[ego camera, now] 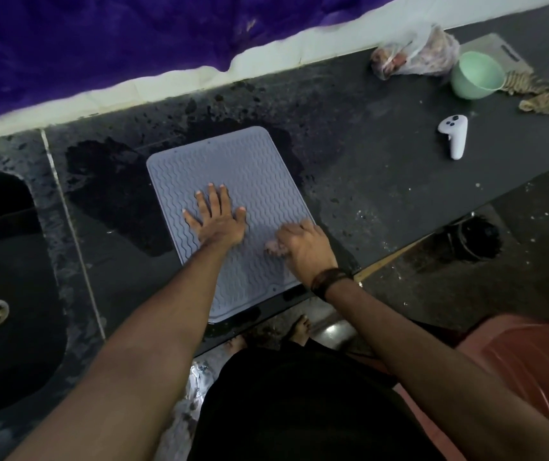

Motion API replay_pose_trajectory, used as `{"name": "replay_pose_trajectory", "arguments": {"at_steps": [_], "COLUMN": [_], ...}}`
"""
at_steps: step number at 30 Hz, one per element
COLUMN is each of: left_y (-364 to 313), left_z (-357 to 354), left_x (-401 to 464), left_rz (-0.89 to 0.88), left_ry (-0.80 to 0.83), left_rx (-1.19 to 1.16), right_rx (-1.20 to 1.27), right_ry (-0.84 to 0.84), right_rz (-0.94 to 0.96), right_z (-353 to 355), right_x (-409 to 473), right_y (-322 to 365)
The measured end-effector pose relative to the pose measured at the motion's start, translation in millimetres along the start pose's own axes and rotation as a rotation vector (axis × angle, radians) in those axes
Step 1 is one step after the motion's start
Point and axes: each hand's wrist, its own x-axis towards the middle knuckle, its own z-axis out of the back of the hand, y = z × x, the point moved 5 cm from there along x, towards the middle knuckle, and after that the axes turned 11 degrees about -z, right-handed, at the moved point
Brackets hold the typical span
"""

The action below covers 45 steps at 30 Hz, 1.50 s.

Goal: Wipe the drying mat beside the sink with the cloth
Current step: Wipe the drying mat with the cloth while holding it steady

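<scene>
1. The drying mat (233, 181), grey-blue with wavy ridges, lies flat on the dark counter (366, 194), to the right of the sink (7, 294) and well apart from it; its near edge reaches the counter's front edge
2. The left hand (218, 221) presses flat on the middle of the mat, fingers straight and spread wide, holding nothing
3. The right hand (303, 247) sits on the mat's right side near the edge, fingers curled down round a small pale cloth (274, 246), which is blurred and mostly hidden under the hand; the cloth touches the mat
4. A dark band (329, 281) wraps the right wrist
5. Dark wet patches (110, 194) mark the counter to the left of the mat and behind it
6. On the far right of the counter stand a mint green cup (476, 76), a crumpled plastic bag (416, 54) just beside it, a tan woven scrubber (542, 93) and a white controller (454, 134), all well apart from the mat
7. A purple fabric (133, 38) hangs across the wall behind the counter
</scene>
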Motion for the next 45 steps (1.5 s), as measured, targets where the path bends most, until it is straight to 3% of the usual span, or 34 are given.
{"name": "replay_pose_trajectory", "arguments": {"at_steps": [5,15,19,26,31,36,39,45], "left_y": [-2,-3,0,1,-2,-6,-1,15], "left_z": [2,3,1,2,4,11,23,35], "left_x": [-2,-2,0,1,-3,-12,-10,5], "left_rz": [0.006,0.013,0.010,0.014,0.017,-0.006,0.079,0.252], "left_ry": [0.010,0.012,0.017,0.007,-0.011,-0.062,-0.119,0.066], "left_rx": [0.007,-0.016,-0.028,-0.016,0.015,-0.016,-0.002,-0.067], "right_rx": [0.053,-0.023,-0.044,0.144,0.013,0.063,0.060,0.062], "right_ry": [-0.055,0.121,0.166,-0.117,0.127,0.133,0.150,0.145], "right_rz": [-0.048,-0.016,-0.006,0.049,0.101,0.144,0.171,0.284], "right_z": [3,-24,-6,36,-8,-10,-8,-10], "right_x": [43,-32,-19,77,96,104,111,104], "right_y": [25,-2,0,29,25,21,20,11]}}
